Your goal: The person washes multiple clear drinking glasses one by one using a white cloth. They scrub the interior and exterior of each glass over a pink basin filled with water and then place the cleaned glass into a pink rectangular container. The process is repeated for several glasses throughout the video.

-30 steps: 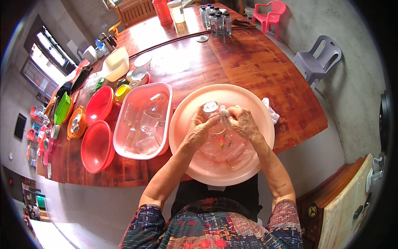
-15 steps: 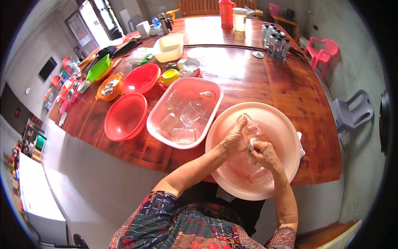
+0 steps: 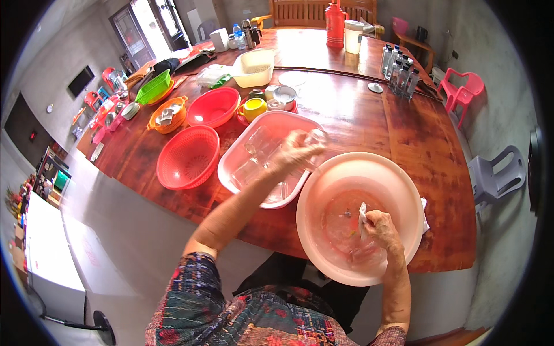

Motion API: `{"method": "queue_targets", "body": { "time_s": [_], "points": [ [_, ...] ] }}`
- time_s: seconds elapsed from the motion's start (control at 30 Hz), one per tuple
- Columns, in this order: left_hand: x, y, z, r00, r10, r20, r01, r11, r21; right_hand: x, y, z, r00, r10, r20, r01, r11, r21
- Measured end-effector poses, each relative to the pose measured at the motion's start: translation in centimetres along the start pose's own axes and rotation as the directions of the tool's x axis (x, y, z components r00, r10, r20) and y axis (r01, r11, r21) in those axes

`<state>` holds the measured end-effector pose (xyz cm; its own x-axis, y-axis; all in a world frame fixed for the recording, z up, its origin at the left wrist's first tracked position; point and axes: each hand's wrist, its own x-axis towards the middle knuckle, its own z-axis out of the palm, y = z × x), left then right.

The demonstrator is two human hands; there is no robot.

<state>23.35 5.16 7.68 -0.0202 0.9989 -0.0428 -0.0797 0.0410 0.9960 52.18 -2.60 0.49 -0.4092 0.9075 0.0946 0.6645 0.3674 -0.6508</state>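
Observation:
My left hand (image 3: 299, 152) is closed around a clear drinking glass (image 3: 317, 137), raised over the right side of a rectangular pink tub (image 3: 279, 115). Several clear glasses (image 3: 261, 142) lie inside that tub, partly hidden by my left hand and forearm. To the right is a wide, round, pale pink basin (image 3: 402, 185) with what looks like water in the bottom. Over it, my right hand (image 3: 382, 228) grips a crumpled white cloth (image 3: 363, 220). Below my right hand the basin's contents are hard to make out.
Left of the tub sit a red colander (image 3: 189, 158), a red bowl (image 3: 214, 108) and an orange basket (image 3: 167, 115). Behind it are a yellow cup (image 3: 253, 108) and a cream basin (image 3: 254, 67). Several bottles (image 3: 401, 72) and a red flask (image 3: 334, 26) stand farther back.
My left hand has carried the glass from the round basin leftward to the tub. My right hand stays over the basin with the cloth, now apart from the glass. The view has shifted slightly.

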Motion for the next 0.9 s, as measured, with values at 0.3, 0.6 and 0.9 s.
{"method": "queue_targets", "body": {
  "time_s": [0.3, 0.6, 0.9],
  "points": [
    [4.7, -0.7, -9.7, 0.906, 0.357, -0.228, 0.005, 0.530, 0.848, -0.1, -0.4, -0.5, 0.998, 0.068, 0.009, -0.068, 0.998, -0.007],
    [6.6, -4.6, -9.7, 0.886, 0.454, -0.091, -0.043, 0.276, 0.960, 0.0, 1.3, -0.3, 0.958, 0.075, -0.278, -0.112, 0.987, -0.119],
    [6.8, -5.7, -8.1, 0.803, 0.592, 0.073, -0.138, 0.066, 0.988, -0.5, 3.1, -0.2, 0.868, 0.123, -0.481, -0.237, 0.954, -0.185]
  ]
}}
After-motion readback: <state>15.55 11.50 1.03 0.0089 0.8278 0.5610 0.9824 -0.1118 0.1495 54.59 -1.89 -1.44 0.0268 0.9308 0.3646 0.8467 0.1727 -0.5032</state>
